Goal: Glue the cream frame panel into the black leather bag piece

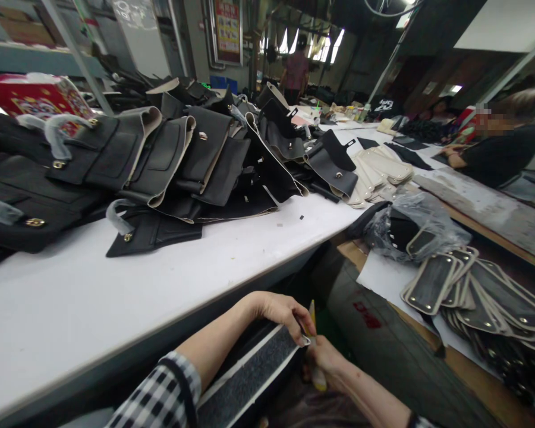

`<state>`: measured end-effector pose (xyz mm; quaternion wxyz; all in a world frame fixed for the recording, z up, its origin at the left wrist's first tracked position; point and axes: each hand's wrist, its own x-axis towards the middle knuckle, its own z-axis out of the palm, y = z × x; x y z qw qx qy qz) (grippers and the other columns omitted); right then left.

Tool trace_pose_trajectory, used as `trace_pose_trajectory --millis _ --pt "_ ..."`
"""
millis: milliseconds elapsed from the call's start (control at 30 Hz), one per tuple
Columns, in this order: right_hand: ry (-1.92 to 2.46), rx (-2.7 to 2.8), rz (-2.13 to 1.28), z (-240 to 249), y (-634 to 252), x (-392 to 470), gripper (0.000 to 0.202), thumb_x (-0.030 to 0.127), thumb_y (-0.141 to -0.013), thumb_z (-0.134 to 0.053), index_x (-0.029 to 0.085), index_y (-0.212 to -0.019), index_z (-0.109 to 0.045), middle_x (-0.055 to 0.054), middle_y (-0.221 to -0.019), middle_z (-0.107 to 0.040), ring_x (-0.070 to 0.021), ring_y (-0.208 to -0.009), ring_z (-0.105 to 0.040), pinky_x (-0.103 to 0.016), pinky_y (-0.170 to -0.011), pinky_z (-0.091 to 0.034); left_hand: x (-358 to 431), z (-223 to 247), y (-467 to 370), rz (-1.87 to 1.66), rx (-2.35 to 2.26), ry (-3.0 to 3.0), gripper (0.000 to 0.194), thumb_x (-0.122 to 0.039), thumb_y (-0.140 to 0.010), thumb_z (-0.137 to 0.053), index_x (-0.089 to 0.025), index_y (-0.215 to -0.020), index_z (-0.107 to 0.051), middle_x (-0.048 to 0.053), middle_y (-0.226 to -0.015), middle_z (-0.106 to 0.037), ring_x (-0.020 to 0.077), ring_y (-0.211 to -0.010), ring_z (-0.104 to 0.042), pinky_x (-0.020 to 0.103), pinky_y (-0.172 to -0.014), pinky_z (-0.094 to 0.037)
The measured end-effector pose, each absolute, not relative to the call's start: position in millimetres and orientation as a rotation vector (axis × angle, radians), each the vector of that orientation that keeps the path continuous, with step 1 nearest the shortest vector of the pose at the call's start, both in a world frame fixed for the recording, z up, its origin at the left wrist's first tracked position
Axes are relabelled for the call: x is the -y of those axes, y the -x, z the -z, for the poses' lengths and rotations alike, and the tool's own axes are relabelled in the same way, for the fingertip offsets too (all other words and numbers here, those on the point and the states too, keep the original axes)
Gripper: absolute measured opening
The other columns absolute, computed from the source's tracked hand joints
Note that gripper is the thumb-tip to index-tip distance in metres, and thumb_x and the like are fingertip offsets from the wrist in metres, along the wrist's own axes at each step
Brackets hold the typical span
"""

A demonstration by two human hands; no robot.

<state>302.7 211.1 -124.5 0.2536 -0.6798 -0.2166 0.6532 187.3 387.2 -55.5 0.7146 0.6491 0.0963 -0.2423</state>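
Low in the middle of the view, my left hand [283, 313] is closed on the far end of a dark bag piece [249, 380] with pale edges, which runs back toward my body. My right hand [326, 361] meets it at that end, its fingers wrapped round a slim yellow tool [320, 379]. The tool's other tip pokes up beside my left fingers; its kind is unclear. Both hands nearly touch, and my fingers hide part of the piece's end.
Black handbags [160, 160] are heaped along the white table [232, 267] ahead. On the right lie stacked dark panels with pale rims [432, 285], a clear plastic bag [419, 220] and cream pieces [378, 172]. A co-worker [499, 148] sits at the far right table.
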Motion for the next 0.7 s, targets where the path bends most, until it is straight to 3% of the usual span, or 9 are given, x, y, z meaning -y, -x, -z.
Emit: trace_pose_trajectory --millis 67,133,233,333,500,700 --pt "1.951 0.612 -1.616 111.7 -338.5 -193.9 0.03 0.029 -0.09 -0.057 0.016 -0.115 -0.049 0.011 -0.058 -0.049 -0.0043 -0.037 -0.041 -0.016 -0.038 -0.036 -385.9 56.8 -188.4 0.541 -0.232 -1.42 0.057 -0.038 -0.046 -0.09 -0.023 -0.098 -0.07 -0.003 -0.089 -0.069 0.02 -0.089 -0.064 0.035 -0.087 -0.05" --pt "2.001 0.689 -1.549 87.8 -372.2 -177.3 0.04 0.038 -0.087 -0.06 0.018 -0.117 -0.045 0.01 -0.059 -0.054 -0.0053 -0.032 -0.042 -0.016 -0.032 -0.031 -385.2 58.8 -189.4 0.544 -0.254 -1.407 0.056 -0.036 -0.046 -0.09 -0.023 -0.096 -0.069 -0.003 -0.087 -0.069 0.0184 -0.085 -0.064 0.034 -0.085 -0.05" --pt "1.857 0.947 -1.793 44.7 -398.4 -166.6 0.043 0.053 -0.085 -0.056 0.017 -0.107 -0.048 -0.002 -0.075 -0.068 -0.0104 -0.041 -0.058 -0.017 -0.036 -0.041 -384.8 61.4 -190.6 0.543 -0.269 -1.394 0.058 -0.035 -0.046 -0.09 -0.022 -0.097 -0.068 -0.002 -0.088 -0.069 0.0175 -0.083 -0.065 0.033 -0.084 -0.05" --pt "1.679 1.107 -2.056 17.2 -393.6 -176.5 0.039 0.051 -0.083 -0.06 0.017 -0.102 -0.055 -0.004 -0.08 -0.07 -0.0093 -0.05 -0.062 -0.015 -0.043 -0.045 -384.8 61.4 -191.2 0.546 -0.27 -1.388 0.063 -0.037 -0.047 -0.091 -0.022 -0.102 -0.066 -0.001 -0.093 -0.07 0.0181 -0.084 -0.066 0.034 -0.084 -0.051" --pt "1.833 1.153 -2.09 22.9 -370.3 -204.4 0.04 0.056 -0.092 -0.042 0.018 -0.095 -0.056 0.002 -0.056 -0.06 -0.0067 -0.031 -0.046 -0.014 -0.029 -0.035 -386.2 56.5 -191.7 0.546 -0.264 -1.401 0.071 -0.041 -0.05 -0.09 -0.021 -0.113 -0.061 0.002 -0.1 -0.071 0.022 -0.094 -0.066 0.037 -0.088 -0.05" --pt "1.819 1.133 -2.124 31.5 -359.2 -215.3 0.046 0.061 -0.091 -0.04 0.018 -0.093 -0.056 0.002 -0.052 -0.059 -0.0081 -0.029 -0.046 -0.015 -0.027 -0.035 -390.1 49.3 -192.6 0.572 -0.299 -1.503 0.081 -0.043 -0.054 -0.087 -0.021 -0.126 -0.056 0.005 -0.108 -0.07 0.0248 -0.101 -0.064 0.035 -0.086 -0.052"
